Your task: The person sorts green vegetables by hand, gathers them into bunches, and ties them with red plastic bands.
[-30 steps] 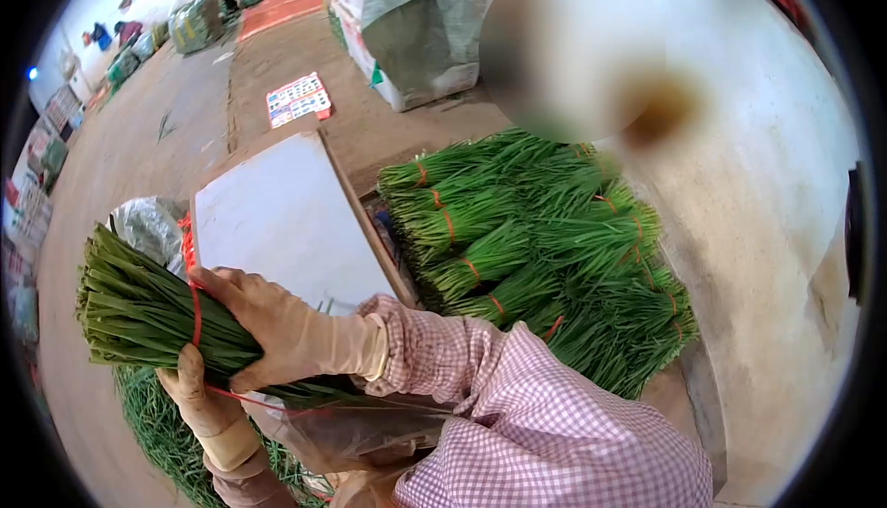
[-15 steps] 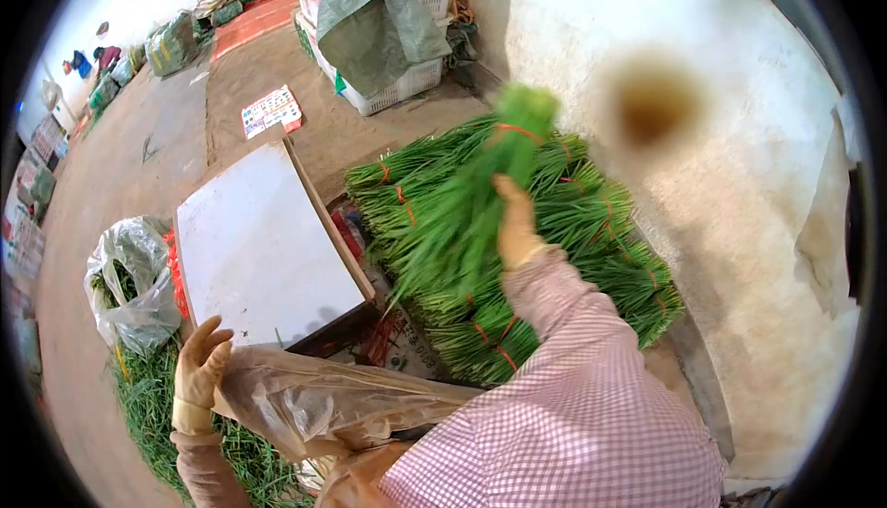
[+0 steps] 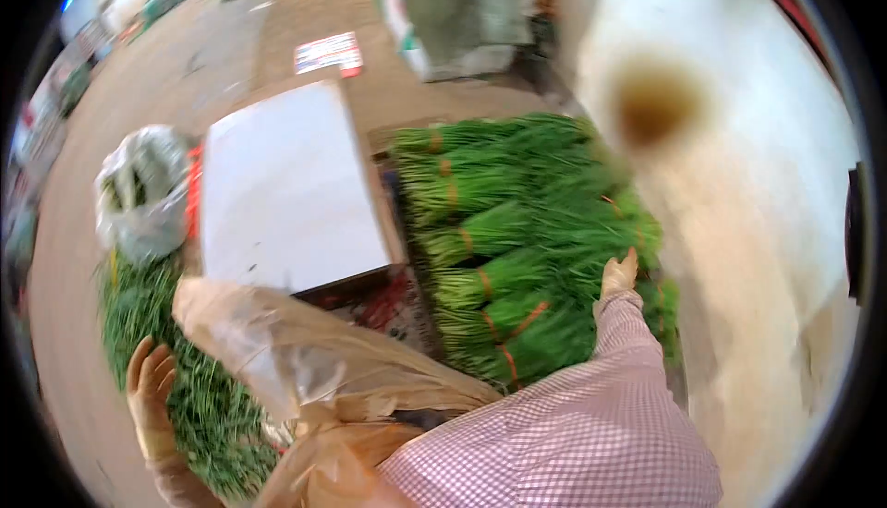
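Neatly stacked green chive bundles [image 3: 490, 231], tied with orange bands, lie beside the wall. My gloved right hand [image 3: 619, 274] rests at the right side of this stack, thumb and a finger apart, touching the leaves; I make out no bundle lifted in it. My gloved left hand [image 3: 152, 383] is open, fingers stretched, holding nothing. It is nearest to a heap of loose green stalks [image 3: 217, 416] at the lower left. A brown translucent plastic cover [image 3: 314, 351] lies over my legs, between the loose heap and the stack.
A white-topped box or board [image 3: 286, 194] stands ahead of my legs. Left of it is a clear plastic bag [image 3: 143, 189] with greens inside. Beyond lie a printed sheet [image 3: 328, 54] and crates under a grey-green cover [image 3: 462, 18]. A pale wall [image 3: 739, 259] bounds the right.
My right hand has come down to the right side of the stack; the chive bundle it held aloft is no longer raised. My left hand moved lower and left. The view shifted.
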Tool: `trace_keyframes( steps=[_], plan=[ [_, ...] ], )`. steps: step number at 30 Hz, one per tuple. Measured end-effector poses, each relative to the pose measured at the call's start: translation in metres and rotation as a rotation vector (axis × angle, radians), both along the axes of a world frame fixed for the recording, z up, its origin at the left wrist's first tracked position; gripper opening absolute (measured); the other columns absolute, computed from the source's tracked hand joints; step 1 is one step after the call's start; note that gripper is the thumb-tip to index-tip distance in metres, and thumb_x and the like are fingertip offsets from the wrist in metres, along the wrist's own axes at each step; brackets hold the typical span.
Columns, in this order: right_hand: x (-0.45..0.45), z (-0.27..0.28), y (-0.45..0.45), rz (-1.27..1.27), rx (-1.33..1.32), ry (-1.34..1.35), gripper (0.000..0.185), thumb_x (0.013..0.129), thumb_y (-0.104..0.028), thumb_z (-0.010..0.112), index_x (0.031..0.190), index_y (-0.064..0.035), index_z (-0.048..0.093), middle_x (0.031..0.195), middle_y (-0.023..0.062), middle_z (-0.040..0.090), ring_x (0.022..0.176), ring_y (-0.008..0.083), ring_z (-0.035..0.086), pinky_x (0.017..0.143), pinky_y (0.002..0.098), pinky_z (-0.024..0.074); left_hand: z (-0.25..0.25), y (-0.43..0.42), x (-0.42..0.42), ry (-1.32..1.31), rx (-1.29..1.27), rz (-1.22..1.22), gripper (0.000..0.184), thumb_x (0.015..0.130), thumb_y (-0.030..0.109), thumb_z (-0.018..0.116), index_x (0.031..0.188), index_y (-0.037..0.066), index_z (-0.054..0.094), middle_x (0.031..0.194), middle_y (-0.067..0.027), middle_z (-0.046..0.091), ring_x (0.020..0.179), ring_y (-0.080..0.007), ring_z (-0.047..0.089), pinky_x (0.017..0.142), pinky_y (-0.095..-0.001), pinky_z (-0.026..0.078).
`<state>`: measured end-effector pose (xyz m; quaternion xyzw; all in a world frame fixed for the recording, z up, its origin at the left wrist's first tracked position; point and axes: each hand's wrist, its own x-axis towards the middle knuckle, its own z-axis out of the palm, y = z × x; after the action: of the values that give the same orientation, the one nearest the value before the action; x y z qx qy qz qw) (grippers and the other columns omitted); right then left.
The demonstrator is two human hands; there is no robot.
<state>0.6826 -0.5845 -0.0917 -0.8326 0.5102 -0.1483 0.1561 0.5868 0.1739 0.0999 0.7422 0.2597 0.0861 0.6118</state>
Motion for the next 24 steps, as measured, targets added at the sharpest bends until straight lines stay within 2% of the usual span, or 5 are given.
trace_keyframes(
  steps=[3,11,15,22,24],
  plan=[
    [0.101,-0.029,0.048,0.547,0.366,-0.615,0.034,0.089,-0.005,0.055,0.123,-0.0026,0.052,0.121,0.0110,0.057,0.107,0.0197,0.055,0.094,0.0294,0.0426,0.009,-0.029,-0.033,-0.004,-0.017,0.093,0.047,0.088,0.029,0.063,0.127,0.005,0.052,0.112,-0.0113,0.062,0.099,-0.0199,0.062,0.085,-0.0316,0.050],
    [0.174,0.124,0.434,1.666,0.843,-0.383,0.014,0.081,-0.009,0.066,0.091,0.0002,0.066,0.078,0.0042,0.065,0.073,0.0109,0.058,0.068,0.0240,0.0481,0.004,-0.065,-0.151,-0.234,-0.082,0.420,0.052,0.085,0.026,0.066,0.127,-0.001,0.050,0.108,-0.0147,0.063,0.100,-0.0248,0.061,0.093,-0.0374,0.047],
    [0.183,0.145,0.573,2.166,0.349,-0.301,0.021,0.083,-0.020,0.064,0.091,-0.0005,0.066,0.076,0.0104,0.065,0.074,0.0180,0.062,0.069,0.0307,0.0490,-0.015,-0.068,-0.194,-0.174,-0.099,0.620,0.055,0.084,0.029,0.067,0.127,-0.001,0.049,0.108,-0.0149,0.062,0.099,-0.0248,0.061,0.092,-0.0377,0.048],
    [0.225,0.113,0.722,2.258,0.172,0.369,0.024,0.079,-0.025,0.062,0.091,-0.0037,0.067,0.082,0.0165,0.066,0.079,0.0278,0.064,0.072,0.0361,0.0490,0.001,-0.074,-0.198,0.000,-0.134,0.805,0.043,0.087,0.011,0.060,0.128,0.000,0.050,0.118,-0.0148,0.060,0.110,-0.0230,0.056,0.099,-0.0346,0.040],
    [0.214,0.099,0.749,2.496,-0.326,0.600,0.027,0.077,-0.028,0.062,0.092,-0.0070,0.068,0.084,0.0166,0.066,0.082,0.0321,0.063,0.073,0.0391,0.0493,0.001,-0.072,-0.199,0.078,-0.127,0.864,0.043,0.087,0.010,0.060,0.127,-0.001,0.050,0.117,-0.0151,0.060,0.109,-0.0231,0.056,0.098,-0.0345,0.040]
  ],
)
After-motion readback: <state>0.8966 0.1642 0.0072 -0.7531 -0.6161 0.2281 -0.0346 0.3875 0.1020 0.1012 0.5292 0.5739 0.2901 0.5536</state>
